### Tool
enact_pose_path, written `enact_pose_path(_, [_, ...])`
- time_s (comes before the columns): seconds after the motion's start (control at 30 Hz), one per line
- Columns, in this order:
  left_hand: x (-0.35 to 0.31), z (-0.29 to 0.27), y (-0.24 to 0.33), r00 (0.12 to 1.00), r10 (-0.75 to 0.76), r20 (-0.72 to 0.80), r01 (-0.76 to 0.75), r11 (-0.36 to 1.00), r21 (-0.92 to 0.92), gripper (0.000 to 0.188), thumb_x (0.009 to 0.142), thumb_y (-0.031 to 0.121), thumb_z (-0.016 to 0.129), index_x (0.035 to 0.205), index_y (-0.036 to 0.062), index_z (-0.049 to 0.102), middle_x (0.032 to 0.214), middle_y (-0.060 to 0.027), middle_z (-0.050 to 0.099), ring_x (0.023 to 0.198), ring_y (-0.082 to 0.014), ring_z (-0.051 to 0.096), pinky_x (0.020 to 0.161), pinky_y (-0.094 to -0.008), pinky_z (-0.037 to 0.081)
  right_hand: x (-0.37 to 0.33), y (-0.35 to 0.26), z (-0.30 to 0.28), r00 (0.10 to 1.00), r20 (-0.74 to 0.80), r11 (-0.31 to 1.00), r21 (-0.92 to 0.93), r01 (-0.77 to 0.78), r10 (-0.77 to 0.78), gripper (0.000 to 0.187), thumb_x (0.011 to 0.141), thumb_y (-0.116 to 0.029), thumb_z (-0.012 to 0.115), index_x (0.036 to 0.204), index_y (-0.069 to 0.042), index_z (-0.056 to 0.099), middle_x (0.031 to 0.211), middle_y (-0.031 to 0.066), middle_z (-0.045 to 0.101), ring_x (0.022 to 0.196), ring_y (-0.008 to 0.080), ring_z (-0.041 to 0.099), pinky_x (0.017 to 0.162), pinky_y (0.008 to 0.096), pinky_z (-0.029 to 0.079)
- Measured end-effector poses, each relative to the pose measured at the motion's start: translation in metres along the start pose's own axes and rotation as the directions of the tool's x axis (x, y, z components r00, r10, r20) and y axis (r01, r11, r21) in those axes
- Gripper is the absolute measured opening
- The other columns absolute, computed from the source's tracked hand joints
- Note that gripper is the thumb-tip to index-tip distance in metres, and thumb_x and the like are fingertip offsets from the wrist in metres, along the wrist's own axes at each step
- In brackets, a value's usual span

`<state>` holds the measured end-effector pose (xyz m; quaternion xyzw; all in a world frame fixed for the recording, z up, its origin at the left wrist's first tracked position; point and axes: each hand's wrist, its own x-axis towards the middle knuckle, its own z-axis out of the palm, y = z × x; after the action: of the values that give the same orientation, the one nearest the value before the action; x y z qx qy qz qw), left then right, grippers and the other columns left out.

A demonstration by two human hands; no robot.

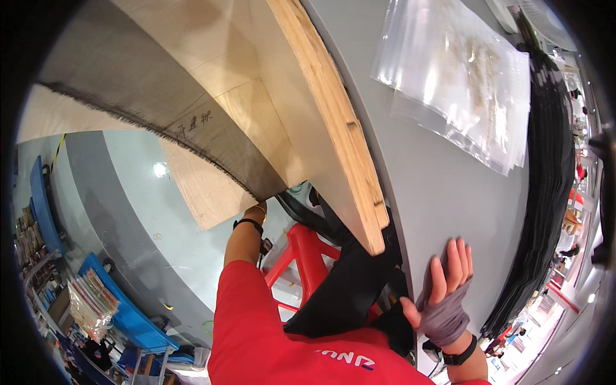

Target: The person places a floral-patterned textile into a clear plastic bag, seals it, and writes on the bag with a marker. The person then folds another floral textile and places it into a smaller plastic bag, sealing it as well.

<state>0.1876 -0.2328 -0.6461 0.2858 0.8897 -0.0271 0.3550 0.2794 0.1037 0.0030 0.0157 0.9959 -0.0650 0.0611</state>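
Note:
My right hand point(447, 300), in a grey fingerless glove with a dark band at the wrist, rests on the grey table point(443, 192) with its fingers stretched out. It holds nothing. My left hand point(258, 210) is at the lower end of a dark grey cloth strip point(212, 128) with a frayed edge and handwriting on it. Most of that hand is hidden under the strip's end, so its fingers do not show. Pale wooden boards point(256, 109) lie under and beside the strip. A thick wooden board edge point(346, 135) with notches runs along the table.
Clear plastic bags point(459, 83) lie on the table's far part. A long pile of black material point(545, 173) lines its right side. Below me stands a red stool point(308, 260). On the left are blue racks point(128, 308) with bagged goods point(93, 301) on the grey floor.

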Motion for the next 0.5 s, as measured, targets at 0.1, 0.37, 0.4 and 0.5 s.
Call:
enact_pose_path(0.1, [-0.024, -0.017, 0.005, 0.975, 0.109, 0.191, -0.130, 0.986, 0.101, 0.024, 0.093, 0.014, 0.057, 0.101, 0.0035, 0.077, 0.142, -0.0204, 0.059, 0.125, -0.0333, 0.061, 0.097, -0.0432, 0.053, -0.005, 0.000, 0.003, 1.000, 0.001, 1.000, 0.018, -0.013, 0.013, 0.082, 0.090, -0.052, 0.062, 0.153, -0.006, 0.037, 0.156, 0.0324, 0.034, 0.144, 0.0521, 0.034, 0.117, 0.0668, 0.023])
enact_pose_path(0.37, [-0.256, -0.314, 0.061, 0.643, 0.680, -0.352, -0.765, 0.567, -0.304, 0.024, 0.084, 0.015, 0.064, 0.105, 0.0054, 0.070, 0.092, -0.0095, 0.063, 0.101, -0.0302, 0.064, 0.093, -0.0439, 0.053, 0.027, -0.029, -0.005, 0.952, -0.001, 0.924, 0.240, 0.297, -0.306, 0.067, 0.074, -0.029, 0.081, 0.132, -0.002, 0.061, 0.136, 0.0226, 0.060, 0.125, 0.0404, 0.058, 0.109, 0.0533, 0.043])
enact_pose_path(0.4, [-0.283, -0.349, 0.065, 0.602, 0.602, -0.524, -0.798, 0.438, -0.414, 0.030, 0.084, 0.010, 0.066, 0.114, 0.0066, 0.068, 0.091, -0.0102, 0.061, 0.089, -0.0305, 0.065, 0.070, -0.0413, 0.054, 0.041, -0.042, -0.002, 0.875, 0.046, 0.843, 0.298, 0.448, -0.481, 0.061, 0.074, -0.023, 0.080, 0.127, 0.002, 0.063, 0.129, 0.0216, 0.064, 0.120, 0.0382, 0.062, 0.105, 0.0499, 0.048])
enact_pose_path(0.5, [-0.365, -0.431, 0.048, 0.668, 0.620, -0.413, -0.725, 0.414, -0.551, 0.031, 0.090, 0.002, 0.066, 0.120, 0.0108, 0.067, 0.095, -0.0100, 0.064, 0.077, -0.0359, 0.063, 0.065, -0.0414, 0.053, 0.076, -0.113, 0.010, 0.851, -0.096, 0.702, 0.522, 0.484, -0.516, 0.060, 0.090, -0.026, 0.073, 0.137, 0.004, 0.051, 0.122, 0.0199, 0.068, 0.118, 0.0363, 0.064, 0.102, 0.0431, 0.051])
